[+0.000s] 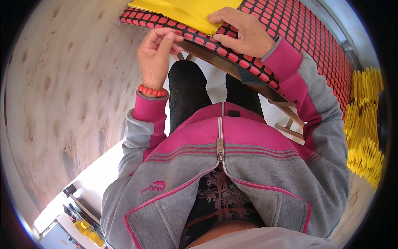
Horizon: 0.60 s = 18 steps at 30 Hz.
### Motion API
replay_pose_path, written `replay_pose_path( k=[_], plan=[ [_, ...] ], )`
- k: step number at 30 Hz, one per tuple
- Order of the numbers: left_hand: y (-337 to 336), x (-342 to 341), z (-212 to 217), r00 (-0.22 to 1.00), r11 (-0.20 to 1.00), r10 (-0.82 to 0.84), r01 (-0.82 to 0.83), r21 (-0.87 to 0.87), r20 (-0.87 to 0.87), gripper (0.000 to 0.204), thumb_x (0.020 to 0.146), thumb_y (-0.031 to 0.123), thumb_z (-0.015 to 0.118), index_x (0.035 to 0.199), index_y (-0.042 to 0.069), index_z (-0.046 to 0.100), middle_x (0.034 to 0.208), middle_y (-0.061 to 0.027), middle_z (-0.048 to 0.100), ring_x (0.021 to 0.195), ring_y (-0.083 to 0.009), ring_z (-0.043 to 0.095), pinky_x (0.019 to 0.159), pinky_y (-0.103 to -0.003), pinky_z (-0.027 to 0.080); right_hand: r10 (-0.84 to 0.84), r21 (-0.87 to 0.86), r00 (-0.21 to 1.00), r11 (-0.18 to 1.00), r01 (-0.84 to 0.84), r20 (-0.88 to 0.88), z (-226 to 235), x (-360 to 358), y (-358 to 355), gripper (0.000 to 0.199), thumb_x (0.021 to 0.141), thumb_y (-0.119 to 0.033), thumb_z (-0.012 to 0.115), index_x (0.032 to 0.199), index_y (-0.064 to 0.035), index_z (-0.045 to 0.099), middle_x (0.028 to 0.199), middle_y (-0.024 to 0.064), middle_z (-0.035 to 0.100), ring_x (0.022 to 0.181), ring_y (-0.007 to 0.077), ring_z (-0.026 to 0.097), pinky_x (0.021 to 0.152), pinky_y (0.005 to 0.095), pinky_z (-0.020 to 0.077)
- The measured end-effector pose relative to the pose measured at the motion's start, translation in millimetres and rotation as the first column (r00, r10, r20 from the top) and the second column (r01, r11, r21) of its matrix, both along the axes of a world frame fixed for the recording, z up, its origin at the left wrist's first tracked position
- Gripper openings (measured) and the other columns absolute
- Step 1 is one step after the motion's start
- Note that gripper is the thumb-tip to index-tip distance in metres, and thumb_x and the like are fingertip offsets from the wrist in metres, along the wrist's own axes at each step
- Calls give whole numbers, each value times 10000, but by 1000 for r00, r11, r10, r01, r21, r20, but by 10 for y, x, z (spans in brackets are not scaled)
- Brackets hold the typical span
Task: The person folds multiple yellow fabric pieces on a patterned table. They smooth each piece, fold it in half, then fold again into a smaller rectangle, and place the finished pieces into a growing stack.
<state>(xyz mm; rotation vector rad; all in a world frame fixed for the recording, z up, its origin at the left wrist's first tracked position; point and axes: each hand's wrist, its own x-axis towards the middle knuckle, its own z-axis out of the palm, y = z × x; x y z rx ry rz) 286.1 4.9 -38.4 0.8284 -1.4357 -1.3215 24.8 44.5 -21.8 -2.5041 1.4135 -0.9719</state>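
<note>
A yellow piece of cloth (182, 14) lies on a table covered with a red-and-black patterned cloth (290, 25). Over the yellow cloth's right corner rests my right hand (248, 35), its index finger and thumb spread apart at the edge. My left hand (155, 52) is raised just off the near edge of the patterned cloth, left of that corner. Its thumb and fingertips are pressed together in a pinch. Whatever may be between them is too small to make out. A red bead bracelet circles the left wrist.
A bare wooden board surface (74, 83) spreads along the left. Folded yellow pieces (365, 128) are stacked at the far right. Below the table edge, wooden frame legs (286, 114) stand beside my knees. Yellow items (87, 232) lie at the lower left.
</note>
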Motion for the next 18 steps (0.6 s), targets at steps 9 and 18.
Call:
replay_pose_path(
  k=[9, 18],
  plan=[
    [113, -123, 133, 981, 962, -193, 191, 196, -10, 160, 998, 130, 597, 1059, -10, 643, 1048, -134, 749, 657, -85, 638, 633, -229, 536, -3, -77, 998, 997, 8, 62, -98, -10, -45, 323, 861, -228, 699, 1145, -81, 654, 1095, 86, 685, 983, 258, 684, 837, 354, 547],
    [70, -134, 159, 975, 937, -211, 223, 270, -70, 203, 1001, 152, 601, 1118, -14, 618, 1096, -163, 737, 688, -100, 668, 660, -223, 542, -58, -134, 998, 989, 60, 24, -51, 76, -16, 268, 860, -244, 704, 1076, -92, 653, 1043, 68, 671, 922, 257, 677, 778, 368, 545]
  ],
)
